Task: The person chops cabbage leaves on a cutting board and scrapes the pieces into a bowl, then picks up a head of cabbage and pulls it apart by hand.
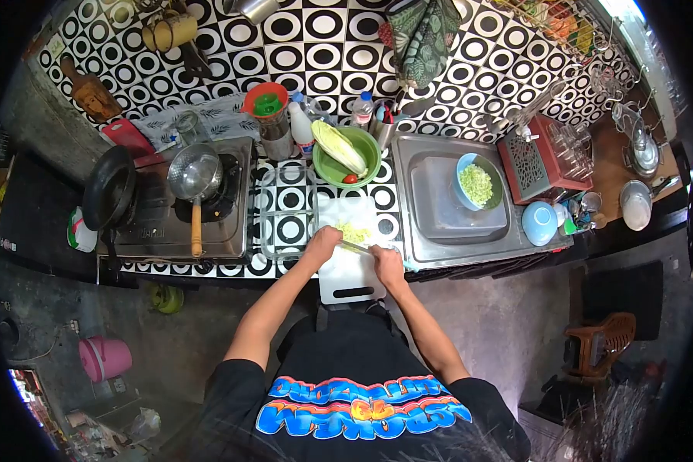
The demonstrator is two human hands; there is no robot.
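Observation:
Finely chopped pale green cabbage (354, 231) lies in a small pile on a white cutting board (352, 281). My right hand (388, 263) is closed round the handle of a knife (354, 246), whose blade lies across the board along the near side of the pile. At the blade's other end is my left hand (326, 242), its fingers curled together beside the cabbage. Whether those fingers grip the blade tip or some cabbage cannot be made out. Behind the board, a green basin (374, 163) holds a long napa cabbage (339, 148) and a small red tomato or chili (349, 179).
Left of the board sits a clear glass dish (285, 246), then a gas stove (235, 223) with a saucepan (195, 173) and a black frying pan (109, 189). To the right, a bowl (463, 177) of chopped cabbage rests on an upturned tub (446, 219) in the sink (410, 223).

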